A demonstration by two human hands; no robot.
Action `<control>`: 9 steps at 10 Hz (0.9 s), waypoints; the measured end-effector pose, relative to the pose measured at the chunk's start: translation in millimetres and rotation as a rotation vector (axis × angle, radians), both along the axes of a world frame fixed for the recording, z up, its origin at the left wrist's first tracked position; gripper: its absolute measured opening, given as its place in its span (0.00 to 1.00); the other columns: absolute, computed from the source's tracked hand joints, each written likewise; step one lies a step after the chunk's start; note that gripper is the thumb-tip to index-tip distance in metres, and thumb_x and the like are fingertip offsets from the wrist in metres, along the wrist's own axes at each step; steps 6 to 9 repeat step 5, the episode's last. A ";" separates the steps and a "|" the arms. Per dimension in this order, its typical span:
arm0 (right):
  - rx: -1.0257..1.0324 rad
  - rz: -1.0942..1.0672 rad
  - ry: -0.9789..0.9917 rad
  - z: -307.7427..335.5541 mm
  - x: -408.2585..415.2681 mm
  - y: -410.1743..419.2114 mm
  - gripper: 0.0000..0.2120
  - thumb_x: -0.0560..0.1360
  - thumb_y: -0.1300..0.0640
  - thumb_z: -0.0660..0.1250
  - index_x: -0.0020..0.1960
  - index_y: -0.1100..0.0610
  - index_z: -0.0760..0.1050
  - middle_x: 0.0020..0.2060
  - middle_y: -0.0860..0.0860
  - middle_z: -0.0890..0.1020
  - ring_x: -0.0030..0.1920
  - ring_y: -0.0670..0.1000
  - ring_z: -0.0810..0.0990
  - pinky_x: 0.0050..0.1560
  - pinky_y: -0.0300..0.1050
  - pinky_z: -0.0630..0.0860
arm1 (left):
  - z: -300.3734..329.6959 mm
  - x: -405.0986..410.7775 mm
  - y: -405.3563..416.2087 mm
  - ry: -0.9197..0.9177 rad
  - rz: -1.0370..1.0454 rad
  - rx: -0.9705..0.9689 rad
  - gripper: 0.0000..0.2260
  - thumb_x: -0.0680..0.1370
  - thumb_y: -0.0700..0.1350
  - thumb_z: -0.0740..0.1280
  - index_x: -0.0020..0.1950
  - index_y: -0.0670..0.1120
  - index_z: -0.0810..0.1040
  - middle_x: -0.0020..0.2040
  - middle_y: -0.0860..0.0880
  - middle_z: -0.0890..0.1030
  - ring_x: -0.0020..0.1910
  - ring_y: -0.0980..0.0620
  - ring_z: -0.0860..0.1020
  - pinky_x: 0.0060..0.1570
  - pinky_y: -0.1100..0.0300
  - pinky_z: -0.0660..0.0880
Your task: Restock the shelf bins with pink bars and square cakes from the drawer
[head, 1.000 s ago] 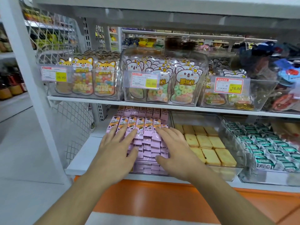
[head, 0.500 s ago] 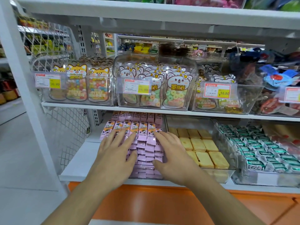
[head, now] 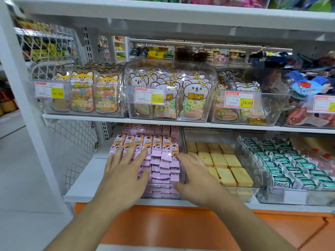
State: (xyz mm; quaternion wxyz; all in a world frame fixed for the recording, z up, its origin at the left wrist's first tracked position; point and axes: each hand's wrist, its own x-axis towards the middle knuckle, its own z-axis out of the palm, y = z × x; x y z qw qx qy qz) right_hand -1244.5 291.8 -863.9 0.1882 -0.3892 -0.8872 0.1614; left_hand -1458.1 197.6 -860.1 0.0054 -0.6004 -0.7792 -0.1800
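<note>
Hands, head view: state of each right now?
Left hand: open, fingers spread flat on the pink bars, holding nothing.
Right hand: open, fingers straight at the bars' right edge, holding nothing.

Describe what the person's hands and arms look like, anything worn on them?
Both arms are bare as far as the view shows, with no sleeves visible. The left hand and right hand wear no gloves, and no rings, watch or bracelet show. Nails look short and unpainted.

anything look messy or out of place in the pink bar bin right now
Nothing stands out. The pink bars lie in neat overlapping rows, and the square cakes sit in tidy rows in the next bin. Both hands rest flat.
</note>
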 end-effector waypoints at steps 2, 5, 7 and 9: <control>-0.065 -0.014 0.027 2.4 3.7 -0.4 0.41 0.77 0.50 0.71 0.84 0.46 0.53 0.80 0.40 0.59 0.82 0.44 0.46 0.80 0.45 0.51 | 2.8 -1.3 -2.6 -0.022 -0.012 0.027 0.28 0.85 0.59 0.53 0.83 0.64 0.48 0.85 0.58 0.44 0.83 0.50 0.38 0.81 0.49 0.38; -0.046 -0.049 0.025 11.3 36.1 -12.0 0.35 0.79 0.50 0.70 0.82 0.47 0.58 0.77 0.42 0.64 0.78 0.43 0.53 0.74 0.35 0.53 | 9.0 17.9 -16.2 -0.124 -0.134 0.138 0.27 0.84 0.59 0.57 0.83 0.63 0.54 0.83 0.64 0.49 0.83 0.57 0.43 0.81 0.53 0.48; -0.046 -0.049 0.025 11.3 36.1 -12.0 0.35 0.79 0.50 0.70 0.82 0.47 0.58 0.77 0.42 0.64 0.78 0.43 0.53 0.74 0.35 0.53 | 9.0 17.9 -16.2 -0.124 -0.134 0.138 0.27 0.84 0.59 0.57 0.83 0.63 0.54 0.83 0.64 0.49 0.83 0.57 0.43 0.81 0.53 0.48; -0.046 -0.049 0.025 11.3 36.1 -12.0 0.35 0.79 0.50 0.70 0.82 0.47 0.58 0.77 0.42 0.64 0.78 0.43 0.53 0.74 0.35 0.53 | 9.0 17.9 -16.2 -0.124 -0.134 0.138 0.27 0.84 0.59 0.57 0.83 0.63 0.54 0.83 0.64 0.49 0.83 0.57 0.43 0.81 0.53 0.48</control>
